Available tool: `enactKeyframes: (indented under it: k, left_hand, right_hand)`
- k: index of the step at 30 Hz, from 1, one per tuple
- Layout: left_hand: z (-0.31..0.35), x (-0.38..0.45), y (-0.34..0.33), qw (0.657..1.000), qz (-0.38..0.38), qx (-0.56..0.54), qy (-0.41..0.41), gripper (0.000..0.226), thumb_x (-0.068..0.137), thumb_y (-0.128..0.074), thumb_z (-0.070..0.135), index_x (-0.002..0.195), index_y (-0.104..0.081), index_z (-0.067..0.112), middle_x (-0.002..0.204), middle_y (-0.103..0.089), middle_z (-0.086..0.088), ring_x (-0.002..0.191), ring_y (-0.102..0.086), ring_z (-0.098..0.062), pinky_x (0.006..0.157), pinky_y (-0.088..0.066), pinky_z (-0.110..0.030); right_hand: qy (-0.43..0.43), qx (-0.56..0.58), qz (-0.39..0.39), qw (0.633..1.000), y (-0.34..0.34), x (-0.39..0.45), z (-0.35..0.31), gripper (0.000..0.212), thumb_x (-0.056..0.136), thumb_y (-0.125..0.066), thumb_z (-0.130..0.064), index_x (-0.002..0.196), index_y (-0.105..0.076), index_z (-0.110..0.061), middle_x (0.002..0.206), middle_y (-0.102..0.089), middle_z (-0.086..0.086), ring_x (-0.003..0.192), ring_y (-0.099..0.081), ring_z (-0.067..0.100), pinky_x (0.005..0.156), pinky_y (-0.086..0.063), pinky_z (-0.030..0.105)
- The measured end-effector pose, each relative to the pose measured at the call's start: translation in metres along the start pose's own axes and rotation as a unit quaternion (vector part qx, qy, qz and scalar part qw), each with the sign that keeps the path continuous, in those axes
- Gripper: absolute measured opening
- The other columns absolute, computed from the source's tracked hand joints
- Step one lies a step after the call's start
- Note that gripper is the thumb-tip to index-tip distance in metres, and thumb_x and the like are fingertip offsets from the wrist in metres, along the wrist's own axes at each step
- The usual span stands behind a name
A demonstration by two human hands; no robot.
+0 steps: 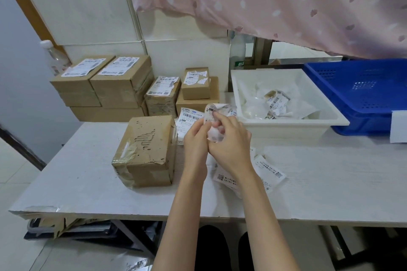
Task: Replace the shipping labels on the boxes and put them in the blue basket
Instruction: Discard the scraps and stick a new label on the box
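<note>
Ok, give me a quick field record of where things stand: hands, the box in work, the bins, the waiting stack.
left hand: pinches the crumpled label
right hand: grips the same label from the other side
box in work: on the table, left of the hands, top torn bare, no label
white bin: holds label scraps
blue basket: no boxes visible inside
waiting boxes: stacked at the wall, labels on
loose labels: flat on the table under the right wrist

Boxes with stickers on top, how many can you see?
4: two big boxes at the back left, two smaller ones beside them. Others may be hidden underneath.
</note>
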State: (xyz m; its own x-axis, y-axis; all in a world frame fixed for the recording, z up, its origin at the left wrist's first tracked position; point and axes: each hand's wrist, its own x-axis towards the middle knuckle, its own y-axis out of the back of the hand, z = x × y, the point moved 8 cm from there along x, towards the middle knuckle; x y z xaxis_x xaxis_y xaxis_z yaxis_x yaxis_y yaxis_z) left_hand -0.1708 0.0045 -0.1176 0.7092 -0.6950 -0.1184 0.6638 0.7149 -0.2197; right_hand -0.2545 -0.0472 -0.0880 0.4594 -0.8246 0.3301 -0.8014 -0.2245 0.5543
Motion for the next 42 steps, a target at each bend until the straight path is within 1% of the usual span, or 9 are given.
enactKeyframes:
  k: [2,4,9,13,16,20,24,30,42]
  left_hand:
    - [0.000,0.001,0.004,1.000,0.009,0.005,-0.004,0.035,0.085,-0.060,0.024,0.114,-0.067,0.007,0.118,-0.068,-0.007,0.111,-0.062,-0.021,0.095,-0.047,-0.029]
    - [0.004,0.000,0.007,0.999,0.018,0.006,-0.035,0.028,0.088,-0.059,0.018,0.104,-0.064,-0.004,0.094,-0.063,-0.011,0.089,-0.058,-0.024,0.075,-0.044,-0.027]
    - [0.013,-0.006,0.010,0.997,0.062,0.006,-0.043,0.014,0.094,-0.058,0.012,0.088,-0.071,0.013,0.090,-0.069,0.004,0.083,-0.061,-0.009,0.074,-0.045,-0.020]
    - [0.014,-0.002,0.020,0.993,0.108,0.037,-0.034,0.024,0.095,-0.057,0.012,0.117,-0.066,0.016,0.107,-0.068,0.001,0.098,-0.062,-0.012,0.080,-0.046,-0.023]
    - [0.020,-0.004,0.025,0.986,0.129,0.077,-0.072,0.016,0.092,-0.060,0.013,0.101,-0.062,0.026,0.086,-0.067,0.004,0.076,-0.059,-0.011,0.069,-0.045,-0.026]
    - [0.047,-0.013,0.029,0.935,0.155,0.246,-0.205,0.010,0.086,-0.058,0.020,0.094,-0.060,0.026,0.082,-0.070,0.004,0.077,-0.063,-0.017,0.068,-0.046,-0.035]
    - [0.081,-0.025,0.046,0.854,0.208,0.378,-0.290,0.009,0.086,-0.062,0.027,0.093,-0.067,0.026,0.086,-0.070,0.012,0.090,-0.057,-0.013,0.097,-0.034,-0.039]
    - [0.084,-0.014,0.136,0.876,0.274,0.369,-0.147,0.032,0.096,-0.053,0.039,0.119,-0.064,0.020,0.131,-0.055,-0.005,0.123,-0.043,-0.026,0.096,-0.034,-0.036]
    - [0.052,-0.002,0.126,0.928,0.099,0.359,-0.022,0.037,0.090,-0.059,0.013,0.119,-0.052,0.035,0.122,-0.049,-0.007,0.100,-0.056,-0.024,0.079,-0.051,-0.038]
  right_hand:
    - [-0.018,0.089,-0.016,0.996,0.001,-0.003,0.003,0.057,0.069,-0.060,-0.039,0.126,-0.060,-0.029,0.100,-0.060,-0.018,0.097,-0.058,0.005,0.100,-0.039,0.030]
    - [-0.048,0.191,-0.014,0.980,0.002,-0.007,0.010,0.034,0.073,-0.073,-0.033,0.106,-0.067,-0.027,0.096,-0.068,-0.016,0.092,-0.061,0.000,0.091,-0.048,0.027]
    - [-0.112,0.331,0.034,0.936,-0.004,-0.015,0.020,0.022,0.075,-0.063,-0.029,0.095,-0.072,-0.028,0.117,-0.054,-0.014,0.109,-0.049,-0.007,0.081,-0.035,0.001]
    - [-0.146,0.310,0.067,0.937,-0.001,-0.009,0.035,0.016,0.091,-0.060,-0.015,0.093,-0.070,-0.027,0.121,-0.056,-0.014,0.115,-0.052,0.005,0.096,-0.042,0.025]
    - [-0.146,0.365,0.029,0.919,-0.005,-0.007,0.031,0.030,0.088,-0.062,-0.002,0.100,-0.071,-0.028,0.110,-0.069,-0.013,0.105,-0.060,0.013,0.090,-0.048,0.027]
    - [-0.165,0.399,0.016,0.902,-0.010,-0.004,0.023,0.036,0.084,-0.061,0.006,0.104,-0.073,-0.021,0.106,-0.071,-0.010,0.085,-0.056,0.009,0.078,-0.049,0.019]
    - [-0.158,0.404,-0.003,0.901,-0.018,-0.003,0.002,0.035,0.086,-0.061,0.004,0.103,-0.073,-0.023,0.081,-0.067,0.011,0.065,-0.051,0.001,0.066,-0.045,0.011]
    - [-0.163,0.397,-0.050,0.902,-0.052,-0.007,-0.025,0.031,0.090,-0.060,-0.004,0.102,-0.071,-0.030,0.076,-0.059,-0.005,0.075,-0.052,0.017,0.072,-0.047,0.027]
    - [-0.184,0.335,-0.046,0.923,-0.054,-0.006,-0.019,0.039,0.087,-0.051,0.003,0.097,-0.074,-0.027,0.081,-0.062,0.005,0.061,-0.046,0.019,0.055,-0.038,0.030]
